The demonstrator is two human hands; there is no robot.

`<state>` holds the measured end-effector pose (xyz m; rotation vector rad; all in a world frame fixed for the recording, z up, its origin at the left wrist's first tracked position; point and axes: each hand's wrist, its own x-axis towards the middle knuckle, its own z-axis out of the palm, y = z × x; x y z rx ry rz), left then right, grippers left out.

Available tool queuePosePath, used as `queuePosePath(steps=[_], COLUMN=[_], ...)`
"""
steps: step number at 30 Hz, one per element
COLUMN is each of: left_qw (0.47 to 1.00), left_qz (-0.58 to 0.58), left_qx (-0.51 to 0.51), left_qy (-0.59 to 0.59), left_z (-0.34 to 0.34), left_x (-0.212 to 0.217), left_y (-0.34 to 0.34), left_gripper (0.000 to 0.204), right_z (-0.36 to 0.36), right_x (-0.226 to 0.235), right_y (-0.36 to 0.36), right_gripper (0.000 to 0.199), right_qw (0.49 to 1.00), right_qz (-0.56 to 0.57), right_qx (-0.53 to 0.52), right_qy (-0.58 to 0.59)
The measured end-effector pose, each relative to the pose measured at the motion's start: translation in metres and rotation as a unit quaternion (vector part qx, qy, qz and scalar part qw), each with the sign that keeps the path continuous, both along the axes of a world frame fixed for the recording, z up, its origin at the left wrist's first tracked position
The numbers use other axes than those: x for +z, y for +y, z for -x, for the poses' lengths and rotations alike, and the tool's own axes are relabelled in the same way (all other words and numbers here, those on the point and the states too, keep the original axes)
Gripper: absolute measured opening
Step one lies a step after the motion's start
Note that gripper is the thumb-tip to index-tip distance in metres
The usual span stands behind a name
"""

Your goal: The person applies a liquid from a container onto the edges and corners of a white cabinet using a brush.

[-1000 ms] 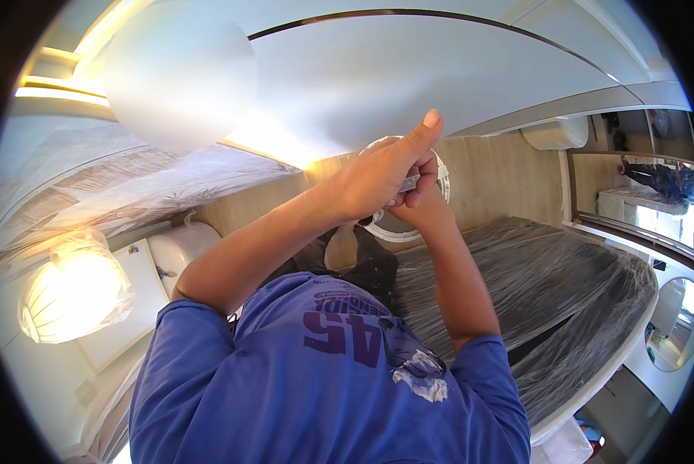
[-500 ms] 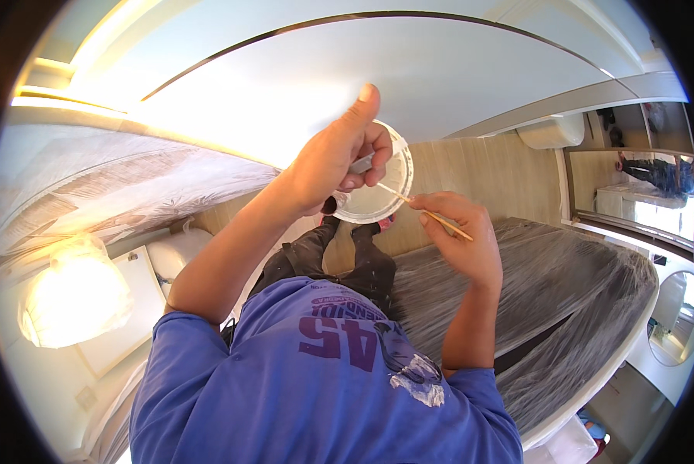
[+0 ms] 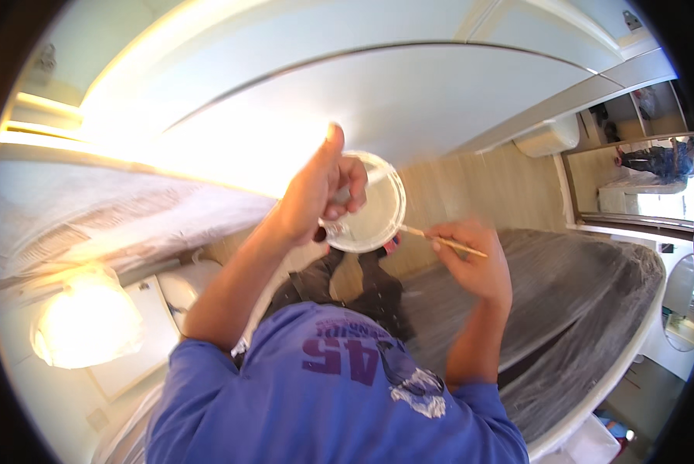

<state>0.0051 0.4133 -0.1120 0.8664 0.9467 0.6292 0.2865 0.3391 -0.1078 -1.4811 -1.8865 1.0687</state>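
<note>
My left hand [image 3: 320,189] is closed with its thumb pointing up, over the left side of a round white tub [image 3: 403,203]. What its curled fingers hold, if anything, is hidden by blur and glare. The open tub has a pale inside and covers part of my feet. Right of it, my right hand [image 3: 474,259] pinches a thin wooden stick [image 3: 464,248]. The stick's pale end points left, at the tub's right rim in this view; whether they touch I cannot tell.
A pale blue panel [image 3: 440,85] rises ahead, brightly lit at its left. Plastic film covers a dark surface [image 3: 563,309] on the right. At left are a glowing lamp [image 3: 88,317] and sheeting [image 3: 100,205]. Wood-look floor [image 3: 463,182] lies beyond the tub.
The view has tilted up, so most things sit lower. My right hand has moved away from the left, and the stick's end, formerly over the tub, is now at its rim.
</note>
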Motion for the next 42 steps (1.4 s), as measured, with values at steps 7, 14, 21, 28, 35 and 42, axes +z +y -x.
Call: queuePosePath(steps=[7,14,21,28,35,42], left_qw=[0.999,0.996,0.996,0.990,0.984,0.979], left_qz=[0.038,0.075,0.062,0.114,0.151,0.174], left_qx=[0.003,0.037,0.065,0.083,0.099,0.103], left_qy=[-0.010,-0.010,-0.015,-0.004,0.001,0.032], left_z=[-0.001,0.007,0.031,0.052,0.067,0.066], left_x=[0.001,0.005,0.005,-0.025,-0.044,-0.056], left_y=[-0.002,-0.004,-0.012,-0.033,-0.047,-0.055], left_gripper=[0.090,0.092,0.093,0.088,0.090,0.090], right_z=[0.015,-0.008,0.003,0.032,0.075,0.083], right_x=[-0.022,-0.043,-0.053,0.008,0.060,0.062], right_y=[0.000,0.009,0.022,0.077,0.133,0.156], right_gripper=[0.008,0.008,0.007,0.016,0.021,0.022], right_qw=[0.996,0.949,0.929,0.809,0.762,0.738], right_qz=[-0.030,0.081,0.101,-0.198,-0.461,-0.554], right_qx=[-0.041,-0.106,-0.070,-0.091,-0.215,-0.257], right_qy=[0.072,0.287,0.350,0.546,0.401,0.286])
